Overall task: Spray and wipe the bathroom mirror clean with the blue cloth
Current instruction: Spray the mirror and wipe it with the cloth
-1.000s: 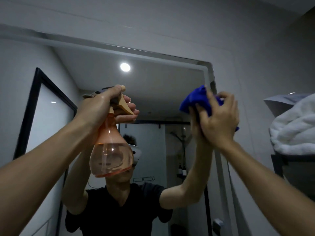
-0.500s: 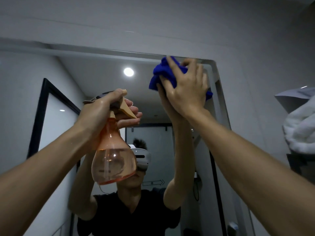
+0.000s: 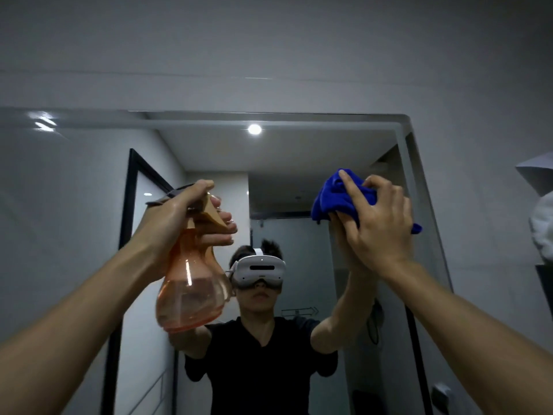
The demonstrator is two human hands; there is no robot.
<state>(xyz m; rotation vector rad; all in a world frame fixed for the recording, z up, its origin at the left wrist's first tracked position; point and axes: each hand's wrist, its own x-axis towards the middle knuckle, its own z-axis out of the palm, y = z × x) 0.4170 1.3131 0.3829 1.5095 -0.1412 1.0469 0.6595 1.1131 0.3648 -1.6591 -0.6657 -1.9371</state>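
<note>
Left hand [image 3: 176, 217]: raised in front of the mirror, fingers wrapped round the neck and trigger head of the bottle, thumb lying over the top
Bottle [image 3: 191, 295]: clear orange, bulb-shaped, held upright by its narrow neck; a low pool of liquid sits in the belly; its tan trigger [image 3: 214, 218] points toward the glass
Right hand [image 3: 380, 223]: raised at about the same height as the left, fingers curled over the cloth and pressing it flat against the glass
Cloth [image 3: 335, 196]: blue, bunched, pinned between the palm and the mirror in the upper right part of the glass; a small corner pokes out past the right side of the hand
Mirror [image 3: 89, 205]: wide, with rounded upper right corner, set on a pale wall; the two hands are well apart on it
Reflection: a person in a black shirt wearing a white headset [image 3: 258, 268], both arms lifted; a round ceiling light [image 3: 254, 129] and a dark-framed door [image 3: 131, 223] behind
Towel [image 3: 543, 232]: white, folded, at the far right edge beside the mirror, partly cut off by the frame
</note>
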